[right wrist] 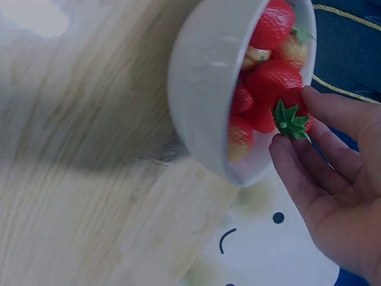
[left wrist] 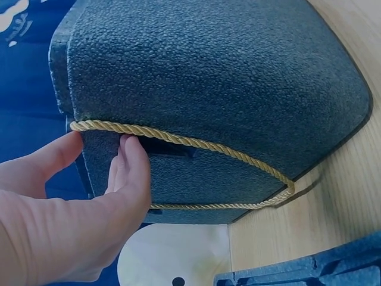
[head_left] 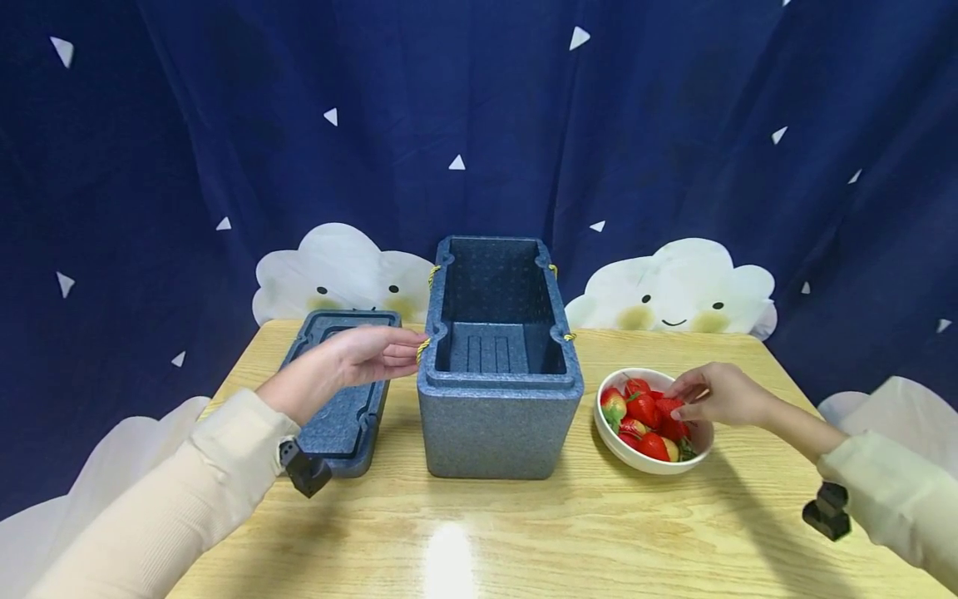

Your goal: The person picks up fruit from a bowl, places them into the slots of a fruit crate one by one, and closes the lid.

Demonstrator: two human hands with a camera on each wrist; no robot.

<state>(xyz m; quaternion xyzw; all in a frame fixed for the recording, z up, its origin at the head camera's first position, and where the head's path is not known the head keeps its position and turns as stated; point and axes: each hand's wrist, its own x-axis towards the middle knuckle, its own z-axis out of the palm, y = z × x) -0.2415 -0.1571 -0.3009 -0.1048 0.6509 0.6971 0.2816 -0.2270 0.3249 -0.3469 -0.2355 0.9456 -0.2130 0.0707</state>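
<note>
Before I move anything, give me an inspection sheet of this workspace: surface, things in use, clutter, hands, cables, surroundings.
Surface: light wood-grain table, bright glare in front of the box.
Things in use: the box, blue-grey and open-topped, with yellow rope at its sides; its likely lid lies to the left; a white bowl of strawberries stands to the right.
Clutter: nothing seen.
Hands: left hand at the box's left side, fingertips by the rope; right hand pinches one strawberry at the bowl.
Cables: nothing seen.
Surroundings: dark blue curtain with small white shapes; smiling white cloud behind the table.
</note>
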